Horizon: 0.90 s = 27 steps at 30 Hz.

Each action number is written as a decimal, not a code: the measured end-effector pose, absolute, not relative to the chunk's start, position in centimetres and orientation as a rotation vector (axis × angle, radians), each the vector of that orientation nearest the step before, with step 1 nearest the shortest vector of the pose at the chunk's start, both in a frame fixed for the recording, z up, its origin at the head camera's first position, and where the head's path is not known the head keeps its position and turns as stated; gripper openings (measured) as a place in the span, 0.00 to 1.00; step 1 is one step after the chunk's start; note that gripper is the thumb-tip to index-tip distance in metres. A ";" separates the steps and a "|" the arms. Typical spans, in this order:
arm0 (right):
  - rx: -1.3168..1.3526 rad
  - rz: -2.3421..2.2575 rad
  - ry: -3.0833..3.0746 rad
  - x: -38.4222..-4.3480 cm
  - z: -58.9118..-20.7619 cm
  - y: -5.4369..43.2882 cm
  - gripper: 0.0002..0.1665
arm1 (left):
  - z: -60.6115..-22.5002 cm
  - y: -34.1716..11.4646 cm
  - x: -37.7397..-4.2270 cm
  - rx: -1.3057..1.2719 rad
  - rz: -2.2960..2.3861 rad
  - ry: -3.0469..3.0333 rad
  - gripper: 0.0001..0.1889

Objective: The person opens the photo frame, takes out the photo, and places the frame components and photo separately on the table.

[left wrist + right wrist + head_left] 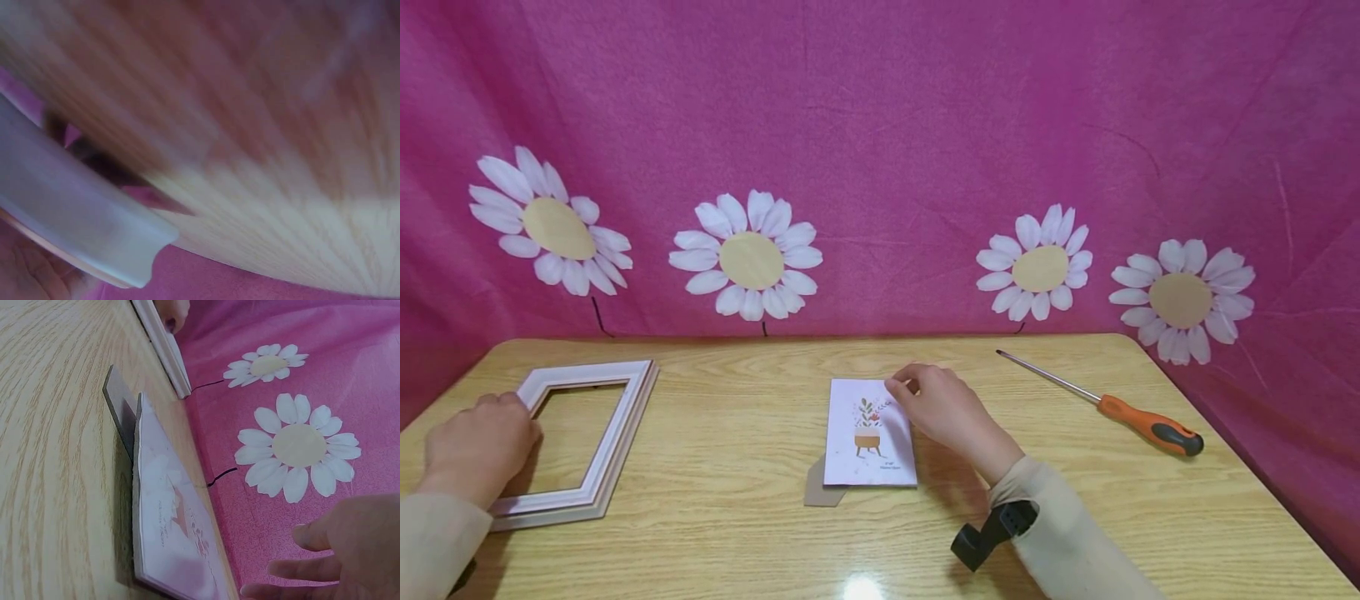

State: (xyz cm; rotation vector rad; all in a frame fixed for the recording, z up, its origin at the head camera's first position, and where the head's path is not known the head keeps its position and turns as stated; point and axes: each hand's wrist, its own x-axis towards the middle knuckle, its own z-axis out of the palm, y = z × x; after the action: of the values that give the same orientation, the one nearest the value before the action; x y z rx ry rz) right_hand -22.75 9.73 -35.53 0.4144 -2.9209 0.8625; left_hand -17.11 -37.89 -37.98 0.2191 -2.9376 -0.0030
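Observation:
A white picture frame [597, 475] is at the left of the table, and my left hand [481, 443] grips its left side with curled fingers. The left wrist view shows a white frame edge [81, 200] close up, with part of the hand below it. Near the table's middle is a backing panel [842, 450] faced with a printed plant-pot picture; a grey-brown stand flap [824, 487] sticks out beneath it. My right hand [951, 412] is at the panel's upper right corner. In the right wrist view its fingers are extended and spread, pinching nothing.
A screwdriver [1138, 421] with an orange and black handle lies at the right of the wooden table [730, 433]. Behind the table hangs a magenta cloth [887, 167] printed with white daisies. A black wrist camera [992, 533] is strapped to my right wrist.

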 end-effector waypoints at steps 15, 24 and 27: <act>0.429 0.826 -2.922 -22.7 -35.4 9.8 0.17 | -37.0 -36.1 -17.2 0.225 0.108 -2.824 0.19; 0.444 0.877 -2.914 -22.3 -35.0 9.6 0.16 | -35.5 -32.2 -16.5 0.144 0.059 -2.828 0.15; 0.458 0.878 -2.912 -22.2 -34.9 9.5 0.16 | -35.3 -30.7 -16.3 0.071 0.023 -2.825 0.15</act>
State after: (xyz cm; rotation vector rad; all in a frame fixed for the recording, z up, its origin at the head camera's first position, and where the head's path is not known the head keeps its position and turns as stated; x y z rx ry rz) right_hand -22.21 9.51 -34.87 0.4577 -2.9121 0.8780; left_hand -16.29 -30.75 -35.25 0.0714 -2.8255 0.0227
